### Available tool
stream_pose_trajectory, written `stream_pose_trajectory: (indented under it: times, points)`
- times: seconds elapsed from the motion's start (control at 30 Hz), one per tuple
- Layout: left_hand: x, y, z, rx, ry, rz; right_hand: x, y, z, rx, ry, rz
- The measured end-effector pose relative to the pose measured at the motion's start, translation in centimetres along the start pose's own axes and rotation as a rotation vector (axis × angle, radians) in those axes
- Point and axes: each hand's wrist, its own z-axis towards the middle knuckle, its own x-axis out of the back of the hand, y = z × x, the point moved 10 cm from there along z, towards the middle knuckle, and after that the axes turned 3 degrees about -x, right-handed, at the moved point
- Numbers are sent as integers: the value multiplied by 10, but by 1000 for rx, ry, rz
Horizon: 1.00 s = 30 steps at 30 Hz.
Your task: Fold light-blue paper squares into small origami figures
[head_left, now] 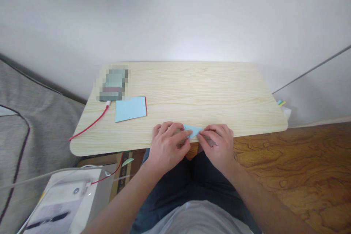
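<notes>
Gray shirt btm ctr; above, L hand half-curled on folded blue ppr, can't tell if gripping; R hand pinches its R tip; blue sheets mid-left.

Pale wood-grain table with rounded near corners. On its far left, a pixelated grey rectangular device, its red cable reaching the left edge; just nearer, a light-blue paper stack, red-edged at right; at the middle near edge, a small pointed light-blue paper piece.

A light-blue paper (partly covered) looks triangular at the near edge of the table.
</notes>
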Motion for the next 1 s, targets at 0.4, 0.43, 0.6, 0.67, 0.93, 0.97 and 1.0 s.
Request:
stream_pose_trajectory:
  times: [0.4,0.43,0.6,0.67,0.93,0.97,1.0]
  points:
    - [1,3,-3,-11,16,39,-1,-6,-6,49,-21,-73]
    - [2,3,-4,-13,21,41,-1,-6,-8,53,-17,-75]
    - [3,5,-11,26,69,77,-3,-8,-15,58,-13,-88]
    - [3,6,-13,56,84,100,-4,-10,-14,61,-24,-81]
    - [12,3,-8,157,165,142,-5,-20,-7,63,-36,-50]
    - [14,1,-7,170,182,142,-5,-21,-7,60,-29,-49]
    - [15,0,-5,178,190,134,-5,-21,-6,54,-24,-48]
